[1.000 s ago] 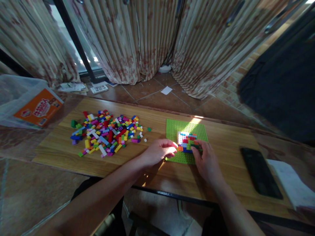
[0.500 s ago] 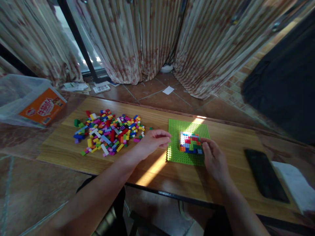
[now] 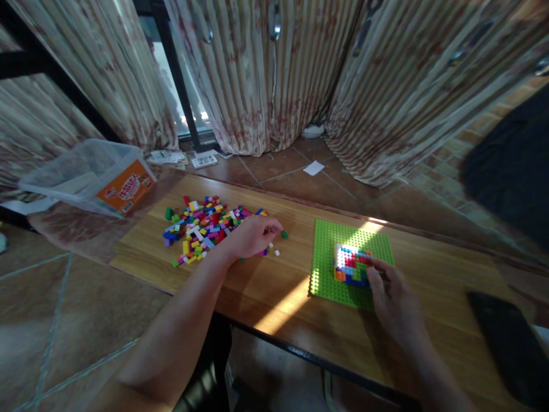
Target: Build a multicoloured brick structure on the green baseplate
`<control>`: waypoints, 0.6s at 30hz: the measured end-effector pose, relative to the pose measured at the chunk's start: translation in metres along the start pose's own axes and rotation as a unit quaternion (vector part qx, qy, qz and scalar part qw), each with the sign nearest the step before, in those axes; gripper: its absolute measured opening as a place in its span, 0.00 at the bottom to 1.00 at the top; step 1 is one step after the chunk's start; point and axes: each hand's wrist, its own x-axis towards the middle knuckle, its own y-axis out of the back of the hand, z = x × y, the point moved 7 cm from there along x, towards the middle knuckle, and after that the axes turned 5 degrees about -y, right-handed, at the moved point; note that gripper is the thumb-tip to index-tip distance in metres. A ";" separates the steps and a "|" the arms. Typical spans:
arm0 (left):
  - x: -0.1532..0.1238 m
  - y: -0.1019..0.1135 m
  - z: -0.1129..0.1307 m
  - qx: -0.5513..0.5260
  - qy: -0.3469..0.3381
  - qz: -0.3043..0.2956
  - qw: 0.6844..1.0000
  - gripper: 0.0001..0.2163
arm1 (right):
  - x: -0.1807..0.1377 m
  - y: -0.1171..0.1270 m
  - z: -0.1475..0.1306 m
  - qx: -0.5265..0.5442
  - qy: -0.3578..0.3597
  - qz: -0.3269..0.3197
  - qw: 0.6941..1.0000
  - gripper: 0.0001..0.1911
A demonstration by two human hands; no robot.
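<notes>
A heap of small coloured bricks lies on the wooden table. My left hand rests over the heap's right edge, palm down with fingers curled at the loose bricks; what they hold, if anything, is hidden. To the right sits a green baseplate carrying a small multicoloured brick build. My right hand lies on the plate's near right part, fingertips touching the build's right side.
A clear plastic bin with an orange label stands at the table's far left. A black phone lies near the right edge. Striped curtains hang behind, with papers on the tiled floor.
My left hand has left the baseplate and moved left to the brick heap. My right hand has stayed at the build. The camera has turned, shifting everything rightward.
</notes>
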 end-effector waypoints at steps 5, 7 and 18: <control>-0.001 0.000 0.004 0.087 -0.013 -0.016 0.996 0.17 | 0.001 0.000 -0.003 -0.030 0.017 0.003 0.999 0.26; 0.000 0.007 0.001 0.099 -0.009 0.003 0.995 0.17 | 0.001 0.000 -0.003 -0.034 0.021 0.003 0.999 0.26; -0.020 0.035 -0.009 0.078 -0.015 -0.066 0.995 0.19 | 0.004 -0.005 0.004 -0.058 0.035 0.002 0.998 0.28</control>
